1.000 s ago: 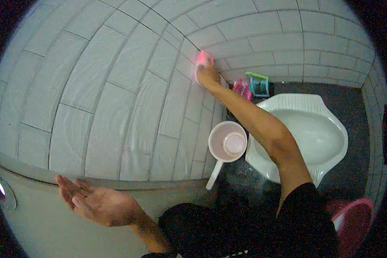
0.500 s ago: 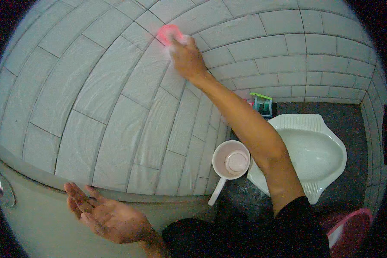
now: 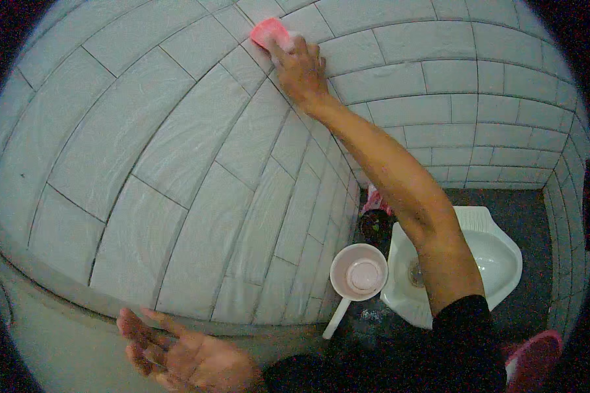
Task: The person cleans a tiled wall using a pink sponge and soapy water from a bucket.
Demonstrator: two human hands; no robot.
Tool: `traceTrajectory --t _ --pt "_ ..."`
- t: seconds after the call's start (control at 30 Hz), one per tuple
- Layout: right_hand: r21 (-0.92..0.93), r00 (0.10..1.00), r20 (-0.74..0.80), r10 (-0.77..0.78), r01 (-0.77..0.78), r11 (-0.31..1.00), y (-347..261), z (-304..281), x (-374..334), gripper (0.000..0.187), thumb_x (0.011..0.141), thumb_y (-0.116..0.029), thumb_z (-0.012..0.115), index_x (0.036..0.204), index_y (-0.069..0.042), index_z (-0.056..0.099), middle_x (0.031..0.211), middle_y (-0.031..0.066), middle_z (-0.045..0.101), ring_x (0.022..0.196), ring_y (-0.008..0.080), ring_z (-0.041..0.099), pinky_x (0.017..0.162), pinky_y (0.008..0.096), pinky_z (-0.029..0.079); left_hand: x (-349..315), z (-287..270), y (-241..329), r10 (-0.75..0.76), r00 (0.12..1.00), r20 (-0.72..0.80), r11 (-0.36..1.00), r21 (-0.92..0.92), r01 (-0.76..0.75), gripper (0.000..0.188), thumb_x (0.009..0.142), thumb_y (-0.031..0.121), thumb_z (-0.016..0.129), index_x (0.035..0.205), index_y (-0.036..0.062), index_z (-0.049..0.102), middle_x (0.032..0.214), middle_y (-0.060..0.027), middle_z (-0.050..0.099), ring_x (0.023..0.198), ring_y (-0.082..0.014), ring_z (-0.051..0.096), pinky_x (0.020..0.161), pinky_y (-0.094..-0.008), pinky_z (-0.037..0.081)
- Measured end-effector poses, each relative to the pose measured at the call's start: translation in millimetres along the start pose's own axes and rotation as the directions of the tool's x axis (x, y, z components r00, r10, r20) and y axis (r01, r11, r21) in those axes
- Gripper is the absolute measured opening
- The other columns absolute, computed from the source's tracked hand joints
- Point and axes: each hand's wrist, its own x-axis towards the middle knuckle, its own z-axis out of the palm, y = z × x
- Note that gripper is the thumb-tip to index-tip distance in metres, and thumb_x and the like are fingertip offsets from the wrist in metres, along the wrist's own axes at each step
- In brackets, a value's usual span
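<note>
High up by the wall corner, my right hand (image 3: 300, 72) grips a pink scrubber (image 3: 269, 34) and presses it against the white tiled wall (image 3: 196, 164). White foam clings around the fingers, and whether the scrubber is a sponge or a brush is unclear. Wet, soapy streaks show on the tiles. My left hand (image 3: 193, 357) is at the lower left with its palm turned up and fingers apart, holding nothing. It hovers near the end edge of the tiled wall.
A white squat toilet (image 3: 501, 252) sits in the dark floor, partly behind my right arm. Left of it rests a pale pink dipper (image 3: 338, 275) with a long handle. A dark round object (image 3: 374, 224) lies beyond; a pink tub (image 3: 536, 360) stands at lower right.
My right hand has moved the scrubber slightly up and right along the wall toward the corner. My left hand sits lower and a little farther right; the whole view has shifted.
</note>
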Motion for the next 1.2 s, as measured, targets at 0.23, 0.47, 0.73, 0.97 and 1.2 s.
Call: traceTrajectory --t 0.23,0.47,0.73,0.97,1.2 --pt "0.044 0.994 0.101 -0.049 0.045 0.998 30.3 9.0 -56.1 0.045 0.087 -0.021 0.056 0.131 -0.027 0.052 0.099 0.0169 0.048 0.088 0.0354 0.051 0.070 0.0466 0.050 0.7 9.2 -14.9 0.098 0.984 0.146 0.959 0.250 -0.133 0.052 0.097 0.032 0.029 0.133 -0.0042 0.040 0.140 -0.0256 0.038 0.135 -0.0385 0.031 0.116 -0.0502 0.015" --pt "-0.116 0.950 0.204 -0.238 0.265 0.957 71.2 -22.4 -88.9 0.050 0.082 -0.014 0.057 0.131 -0.027 0.051 0.093 0.0098 0.047 0.084 0.0296 0.052 0.064 0.0427 0.048 -3.0 20.4 -0.9 -0.025 1.000 -0.002 0.999 0.039 0.025 0.050 0.098 0.033 0.030 0.132 -0.0020 0.040 0.140 -0.0247 0.038 0.134 -0.0383 0.032 0.116 -0.0495 0.017" --pt "-0.524 0.832 0.057 -0.552 0.495 0.693 105.2 -96.0 53.5 0.049 0.084 -0.010 0.052 0.127 -0.031 0.054 0.099 0.0068 0.054 0.090 0.0264 0.051 0.069 0.0431 0.044 -14.4 1.1 -3.6 0.056 0.975 0.215 0.944 -0.329 0.018 0.050 0.097 0.033 0.037 0.134 0.0000 0.033 0.119 -0.0172 0.053 0.122 -0.0349 0.045 0.112 -0.0532 0.024" --pt "-0.555 0.979 0.053 -0.196 0.192 0.809 179.3 -146.3 -63.7 0.049 0.080 -0.013 0.060 0.127 -0.026 0.055 0.100 0.0078 0.051 0.091 0.0290 0.051 0.069 0.0416 0.043 -23.8 42.7 15.9 -0.425 0.893 0.151 0.874 -0.188 0.448 0.049 0.095 0.039 0.048 0.123 -0.0005 0.039 0.071 -0.0079 0.058 0.070 -0.0208 0.059 0.079 -0.0444 0.051" --pt "-0.274 0.672 0.472 -0.570 0.727 0.630 210.4 -160.1 -71.1 0.046 0.081 -0.016 0.057 0.125 -0.029 0.053 0.109 0.0094 0.053 0.094 0.0295 0.053 0.070 0.0457 0.045 -18.6 47.1 21.5 -0.494 0.860 0.127 0.818 -0.267 0.509 0.042 0.096 0.027 0.042 0.122 -0.0057 0.039 0.071 -0.0102 0.057 0.065 -0.0184 0.055 0.073 -0.0382 0.051"
